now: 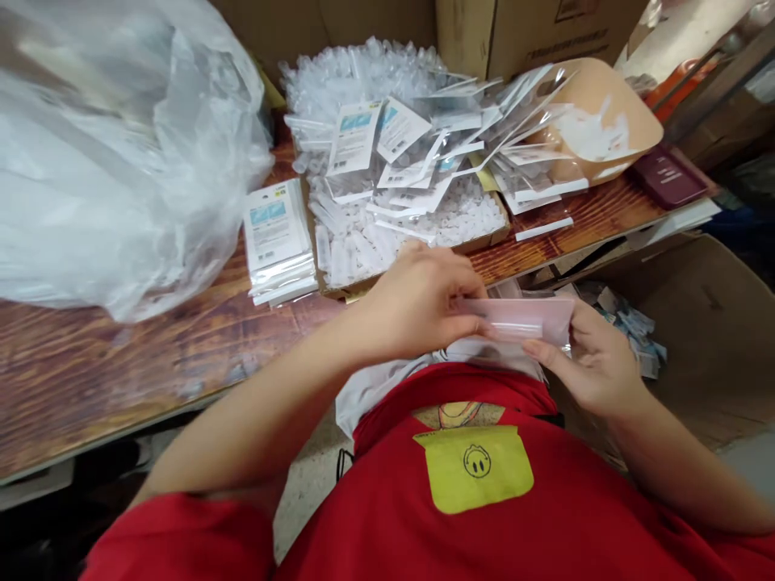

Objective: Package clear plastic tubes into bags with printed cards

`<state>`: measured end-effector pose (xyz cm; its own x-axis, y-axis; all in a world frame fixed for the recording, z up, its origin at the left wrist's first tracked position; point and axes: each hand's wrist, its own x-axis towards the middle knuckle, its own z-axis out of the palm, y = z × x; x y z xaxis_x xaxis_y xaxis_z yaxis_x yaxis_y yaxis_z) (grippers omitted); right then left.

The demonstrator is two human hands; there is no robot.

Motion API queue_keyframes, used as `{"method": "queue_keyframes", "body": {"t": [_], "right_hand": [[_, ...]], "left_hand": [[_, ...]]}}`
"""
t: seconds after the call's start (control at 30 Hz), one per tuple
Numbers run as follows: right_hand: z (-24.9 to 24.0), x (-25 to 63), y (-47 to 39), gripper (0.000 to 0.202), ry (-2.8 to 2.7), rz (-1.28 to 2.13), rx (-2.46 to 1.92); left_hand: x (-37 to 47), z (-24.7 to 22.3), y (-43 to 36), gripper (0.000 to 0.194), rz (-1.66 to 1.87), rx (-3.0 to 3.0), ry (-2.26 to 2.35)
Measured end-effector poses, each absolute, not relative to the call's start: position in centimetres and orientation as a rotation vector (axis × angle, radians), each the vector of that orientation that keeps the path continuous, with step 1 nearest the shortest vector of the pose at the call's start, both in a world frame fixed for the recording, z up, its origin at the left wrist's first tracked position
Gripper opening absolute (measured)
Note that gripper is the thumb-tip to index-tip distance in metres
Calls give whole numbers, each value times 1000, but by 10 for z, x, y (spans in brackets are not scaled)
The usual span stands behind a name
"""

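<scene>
Above my lap, just off the table's front edge, a clear plastic packet [521,317] with a pinkish tint stretches between my hands. My left hand [424,298] pinches its left end, fingers curled and partly hidden. Its right end is gripped by my right hand [596,355], thumb in front and fingers behind. Near my left hand lies a shallow cardboard tray [363,284] heaped with small translucent plastic tubes [351,250]. Several clear bags with printed cards [354,137] are strewn over the tubes.
On the wooden table [151,363], a stack of bagged cards [278,234] stands left of the tray, beside a big white plastic bag [109,161]. A tan bin [635,121] with white pieces and a maroon case [672,176] are at right. Below sits a cardboard box [714,323] holding packets.
</scene>
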<state>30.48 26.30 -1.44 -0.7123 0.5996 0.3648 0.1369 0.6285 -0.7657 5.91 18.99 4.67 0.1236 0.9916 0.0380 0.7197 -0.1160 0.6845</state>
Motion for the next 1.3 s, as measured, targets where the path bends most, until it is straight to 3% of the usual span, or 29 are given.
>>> {"method": "queue_keyframes", "body": {"t": [0.13,0.23,0.4,0.5,0.63,0.83,0.93,1.03,1.1,1.13,1.2,1.3], "right_hand": [[-9,312,269,42,-2050,1662,-575],[3,312,274,40,-2001,1761,-614],[17,309,276,27,-2110,1502,-797],[18,311,276,17,-2184,1247,-547],[20,315,272,19,-2275,707,-70],[18,327,252,26,-2478,60,-59],[13,343,248,33,-2542,59,-198],[7,355,251,72,-2460,366,-394],[1,357,255,83,-2293,612,-558],[-3,356,257,77,-2210,725,-635],[-9,352,260,44,-2106,884,-736],[-14,345,262,7,-2072,906,-771]], "left_hand": [[59,47,216,18,405,1546,1360],[66,43,220,20,399,1547,1342],[73,39,220,29,395,1521,1226],[72,39,224,26,435,1420,1053],[75,38,234,21,514,1232,975],[89,43,253,22,530,1088,1100],[90,51,260,21,493,1138,1153],[93,53,262,16,420,1214,1171],[99,48,262,12,437,1285,1214],[104,45,262,12,452,1327,1237],[113,37,261,13,473,1405,1271],[129,28,261,16,469,1453,1303]]}}
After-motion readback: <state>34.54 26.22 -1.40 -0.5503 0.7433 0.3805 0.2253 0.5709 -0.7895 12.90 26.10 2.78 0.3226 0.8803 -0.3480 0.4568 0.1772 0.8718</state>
